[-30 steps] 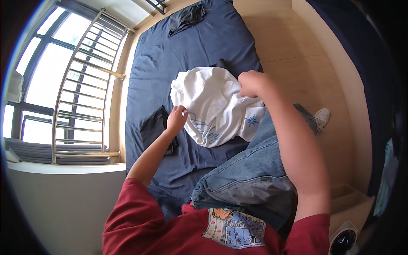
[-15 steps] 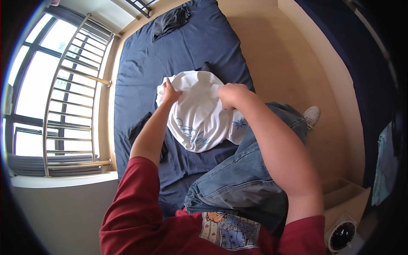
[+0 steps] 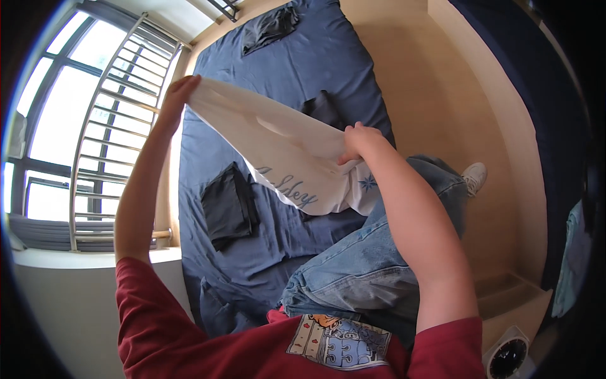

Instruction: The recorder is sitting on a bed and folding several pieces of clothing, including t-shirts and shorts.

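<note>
A white shirt point(image 3: 271, 139) with blue lettering and a small blue star is stretched at a slant above the bed point(image 3: 344, 60). One upper corner of it is pinched in my left hand point(image 3: 179, 98), held far out by the window side. At the other end my right hand point(image 3: 361, 142) grips the cloth with its fingers closed, lower and nearer my knee. The shirt's lower part hangs down toward the dark blue sheet and my thigh. A folded black garment point(image 3: 228, 207) lies below the shirt on the left. Another dark piece of cloth point(image 3: 324, 108) shows just behind it.
More dark folded clothing point(image 3: 270, 30) lies at the bed's far end. Metal window bars point(image 3: 120, 139) run along the left. My jeans leg point(image 3: 353, 265) rests across the bed's right edge. A wooden box step point(image 3: 514, 297) and a round dark dial point(image 3: 508, 358) are at lower right.
My left hand has swung out to the left and away, pulling the bunched shirt into a long taut sheet. My right hand has shifted slightly right. The black garment at left is uncovered.
</note>
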The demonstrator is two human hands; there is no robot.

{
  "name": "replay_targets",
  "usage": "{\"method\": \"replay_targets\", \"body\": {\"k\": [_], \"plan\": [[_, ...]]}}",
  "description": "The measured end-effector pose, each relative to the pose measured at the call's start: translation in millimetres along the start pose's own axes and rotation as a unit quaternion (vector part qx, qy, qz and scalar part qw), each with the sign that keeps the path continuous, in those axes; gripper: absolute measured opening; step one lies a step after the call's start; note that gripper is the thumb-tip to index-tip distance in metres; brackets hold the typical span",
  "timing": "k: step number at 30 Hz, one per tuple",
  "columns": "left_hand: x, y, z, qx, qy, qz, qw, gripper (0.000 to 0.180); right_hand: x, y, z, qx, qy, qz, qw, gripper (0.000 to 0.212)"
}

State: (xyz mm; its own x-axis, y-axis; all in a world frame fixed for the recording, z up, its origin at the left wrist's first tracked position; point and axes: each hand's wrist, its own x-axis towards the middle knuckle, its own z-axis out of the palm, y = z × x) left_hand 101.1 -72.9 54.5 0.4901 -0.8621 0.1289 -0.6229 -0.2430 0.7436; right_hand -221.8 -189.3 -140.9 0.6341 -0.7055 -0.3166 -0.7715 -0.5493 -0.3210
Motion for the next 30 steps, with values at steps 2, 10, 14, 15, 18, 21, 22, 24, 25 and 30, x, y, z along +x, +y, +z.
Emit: {"method": "replay_targets", "body": {"k": [2,10,14,15,18,21,22,24,25,30], "plan": [[-13.1,36.2,-23.5,-0.088,-0.007,0.001,0.996,0.033,-1.9,-6.5,10.5,0.035,0.031,-0.034,0.998,0.04],[-31.4,77.0,-94.8,-0.182,0.093,-0.037,0.978,0.03,4.7,-14.5,-38.6,0.166,0.185,-0.042,0.968,0.018],[-61.9,77.9,-89.9,-0.167,0.035,-0.13,0.977,0.036,26.1,23.7,-43.6,0.246,0.34,0.06,0.906,0.014],[-73.0,83.9,-81.9,-0.173,0.035,-0.139,0.975,0.035,28.8,26.8,-43.5,0.26,0.372,0.089,0.887,0.015],[-82.9,97.8,-61.2,-0.197,0.011,-0.145,0.97,0.033,24.7,23.2,-37.5,0.216,0.489,0.009,0.845,0.015],[-89.8,110.5,-44.2,-0.218,0.006,-0.136,0.967,0.031,7.6,-11.4,-50.0,0.258,0.316,-0.168,0.897,0.016],[-90.1,113.8,-38.4,-0.22,0.02,-0.127,0.967,0.03,-3.8,-28.1,-50.0,0.253,0.295,-0.253,0.886,0.016],[-90.0,115.3,-31.3,-0.21,0.006,-0.112,0.971,0.03,-21.4,-60.9,-41.5,0.232,0.251,-0.343,0.875,0.02],[-92.3,119.6,-27.6,-0.193,0.012,-0.106,0.975,0.03,-28.5,-69.1,-37.6,0.232,0.25,-0.345,0.875,0.02],[-99.3,140.0,-17.6,-0.15,0.009,-0.085,0.985,0.03,-6.2,-37.5,32.3,-0.024,0.005,-0.18,0.983,0.036]]}}
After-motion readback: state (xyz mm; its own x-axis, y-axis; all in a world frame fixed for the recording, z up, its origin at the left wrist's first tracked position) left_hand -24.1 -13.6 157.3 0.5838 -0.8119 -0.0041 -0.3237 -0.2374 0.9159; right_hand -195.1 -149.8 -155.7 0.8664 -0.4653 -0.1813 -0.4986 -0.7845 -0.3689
